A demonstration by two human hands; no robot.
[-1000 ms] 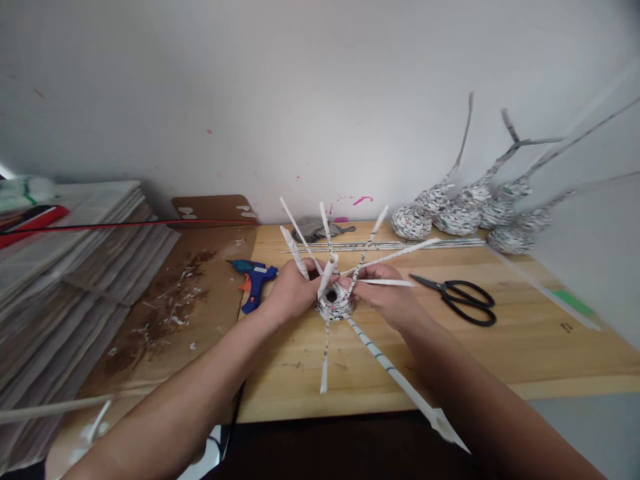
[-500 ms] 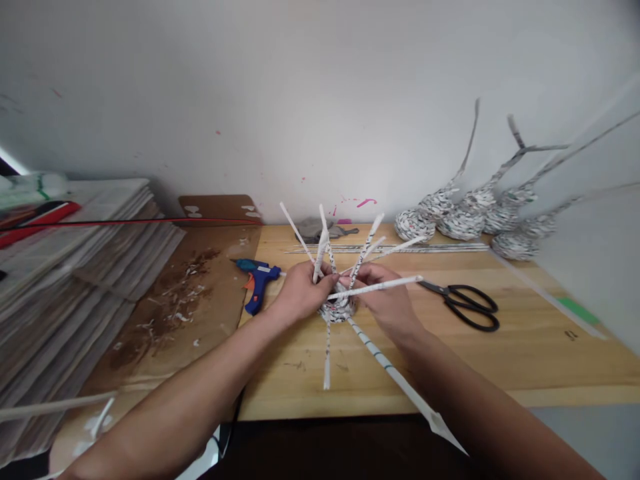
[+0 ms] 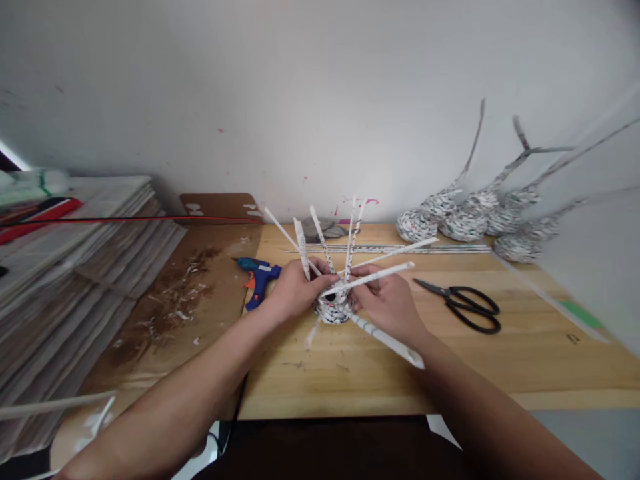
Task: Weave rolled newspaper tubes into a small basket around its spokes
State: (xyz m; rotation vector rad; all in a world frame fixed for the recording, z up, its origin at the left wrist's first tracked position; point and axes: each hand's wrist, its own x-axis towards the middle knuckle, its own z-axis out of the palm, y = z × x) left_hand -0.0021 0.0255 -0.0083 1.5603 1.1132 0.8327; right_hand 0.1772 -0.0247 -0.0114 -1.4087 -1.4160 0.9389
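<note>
A small woven ball of rolled newspaper point(image 3: 333, 313) sits between my hands over the wooden table, with a dark hole in its top. Several paper tubes stick out of it in all directions; one long paper tube point(image 3: 385, 336) slants toward me at the right. My left hand point(image 3: 299, 287) is closed on the ball's left rim, thumb lying over the top edge. On the right side, my right hand point(image 3: 383, 297) grips the ball and the tubes near its rim; its fingertips are partly hidden behind the tubes.
Black-handled scissors point(image 3: 470, 308) lie at the right, and a blue glue gun point(image 3: 260, 280) at the left. Finished woven paper gourds point(image 3: 465, 221) stand by the wall. Behind my hands are thin paper rods point(image 3: 450, 249) and a grey cloth point(image 3: 327, 229). Stacked newspapers point(image 3: 115, 247) fill the far left.
The woven ball has turned in my hands, and its tubes point in different directions. The tube that pointed toward me has swung left and is blurred; the long slanting one reaches less far down.
</note>
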